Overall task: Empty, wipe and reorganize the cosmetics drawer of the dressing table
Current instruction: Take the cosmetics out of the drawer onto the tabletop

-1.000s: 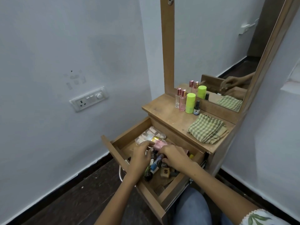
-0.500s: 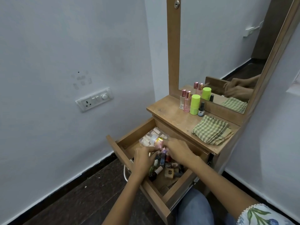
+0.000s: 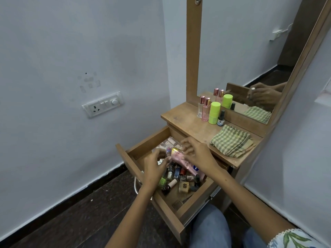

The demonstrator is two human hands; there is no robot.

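Observation:
The wooden drawer (image 3: 162, 211) of the dressing table (image 3: 186, 123) stands pulled out, full of cosmetics. Several nail polish bottles (image 3: 172, 174) lie jumbled in its middle, and pale small tubes (image 3: 170, 141) sit at the back. A pink tube (image 3: 180, 157) with a gold end lies slanted above the pile. My left hand (image 3: 154, 167) touches its near side with curled fingers. My right hand (image 3: 198, 153) covers its far side, fingers spread and blurred. Part of the tube is hidden under my right hand.
On the tabletop stand two pink-capped perfume bottles (image 3: 203, 109), a lime green container (image 3: 214, 112) and a small dark bottle (image 3: 221, 118). A folded green checked cloth (image 3: 231, 142) lies at the right. The mirror (image 3: 241, 51) rises behind; a wall socket (image 3: 103, 104) is left.
The view has shifted, so the table sits further right. Both hands moved from the middle of the pile toward the back of the drawer and closed in on the pink tube.

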